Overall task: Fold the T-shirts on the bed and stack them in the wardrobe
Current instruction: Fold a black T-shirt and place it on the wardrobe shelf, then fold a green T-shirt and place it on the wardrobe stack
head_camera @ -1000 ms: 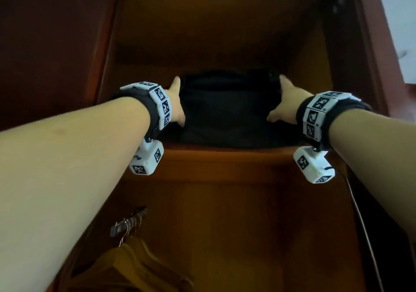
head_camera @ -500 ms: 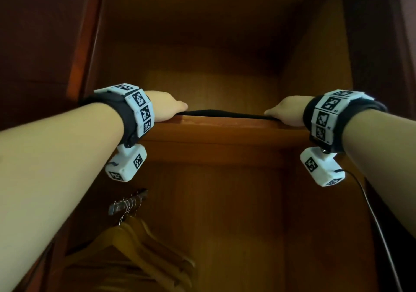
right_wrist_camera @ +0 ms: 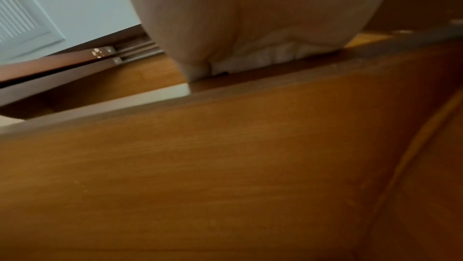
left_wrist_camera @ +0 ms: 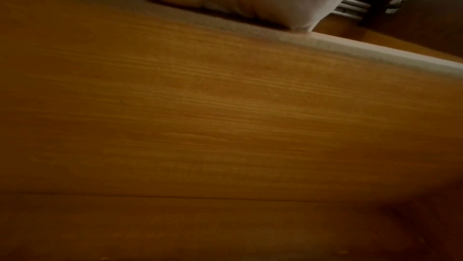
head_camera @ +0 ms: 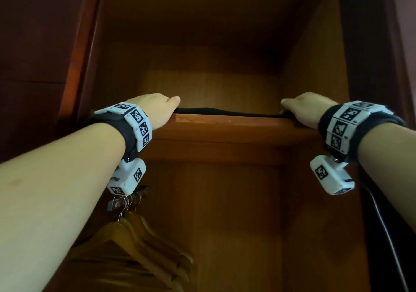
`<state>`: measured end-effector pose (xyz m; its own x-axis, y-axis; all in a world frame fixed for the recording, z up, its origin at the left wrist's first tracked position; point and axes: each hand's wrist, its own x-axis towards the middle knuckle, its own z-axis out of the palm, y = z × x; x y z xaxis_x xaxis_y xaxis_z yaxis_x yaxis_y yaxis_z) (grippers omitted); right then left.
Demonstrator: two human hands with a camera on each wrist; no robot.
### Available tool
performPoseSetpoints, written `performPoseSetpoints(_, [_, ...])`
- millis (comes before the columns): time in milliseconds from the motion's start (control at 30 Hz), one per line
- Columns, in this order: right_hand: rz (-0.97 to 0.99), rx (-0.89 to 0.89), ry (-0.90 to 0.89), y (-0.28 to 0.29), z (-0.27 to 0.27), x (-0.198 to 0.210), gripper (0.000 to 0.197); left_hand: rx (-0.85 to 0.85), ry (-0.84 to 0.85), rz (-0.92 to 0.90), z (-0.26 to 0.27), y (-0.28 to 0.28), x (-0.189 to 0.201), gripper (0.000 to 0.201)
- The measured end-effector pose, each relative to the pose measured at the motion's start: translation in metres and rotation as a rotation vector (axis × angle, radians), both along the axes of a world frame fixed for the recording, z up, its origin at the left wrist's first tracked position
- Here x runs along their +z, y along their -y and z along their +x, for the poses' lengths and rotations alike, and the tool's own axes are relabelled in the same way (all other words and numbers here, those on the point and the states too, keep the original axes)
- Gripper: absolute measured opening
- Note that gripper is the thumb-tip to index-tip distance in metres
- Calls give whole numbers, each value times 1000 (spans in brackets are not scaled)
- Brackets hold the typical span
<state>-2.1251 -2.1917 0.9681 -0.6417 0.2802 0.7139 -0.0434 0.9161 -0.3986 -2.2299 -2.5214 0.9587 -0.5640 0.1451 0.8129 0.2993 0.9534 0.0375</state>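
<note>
hands (head_camera: 155,109) on shelf (head_camera: 225,125), shirt (head_camera: 225,111) perhaps flat

Head camera looks up at the shelf (head_camera: 227,124) — wrist cameras sit close beneath it.

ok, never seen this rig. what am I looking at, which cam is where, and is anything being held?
No machine here: a person's two bare arms, each with a black wrist band carrying white blocks printed with black-and-white square codes. One camera is worn on the head; one hangs under each wrist.

The head view looks up into a wooden wardrobe. The left hand and right hand rest at the ends of a dark folded T-shirt lying flat on the shelf. Only its thin front edge shows from below. Whether either hand has a grip on the cloth or just presses it is hidden by the shelf edge. Wooden hangers hang lower left.

Both wrist views look up along the shelf's wooden underside, with the heel of each hand at the top.
</note>
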Motion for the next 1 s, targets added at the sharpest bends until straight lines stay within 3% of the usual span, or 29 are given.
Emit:
performPoseSetpoints(100, [-29, 113, -149, -7, 7, -13, 42, 78, -139, -24, 5, -3, -13, 71])
performPoseSetpoints(267, [-30, 133, -201, -17, 11, -25, 42, 127, -214, 4, 9, -8, -26, 76])
performPoseSetpoints(400, [-28, 90, -127, -15, 13, -19, 41, 138, -183, -48, 15, -10, -25, 73])
performPoseSetpoints(533, [149, 26, -33, -12, 23, -30, 42, 167, -109, -99, 18, -8, -31, 72])
performPoseSetpoints(600, [152, 68, -32, -9, 31, -44, 48, 44, -117, 9, 21, -4, -36, 60])
performPoseSetpoints(700, [124, 99, -103, -6, 53, -58, 65, -105, -152, 172, 38, -5, -37, 68])
performPoseSetpoints(833, [74, 58, -187, -3, 89, -65, 67, -218, -206, 201, 59, -27, -36, 69])
performPoseSetpoints(1000, [40, -78, -317, -3, 152, -82, 60, -572, -154, 140, 101, -85, -55, 65])
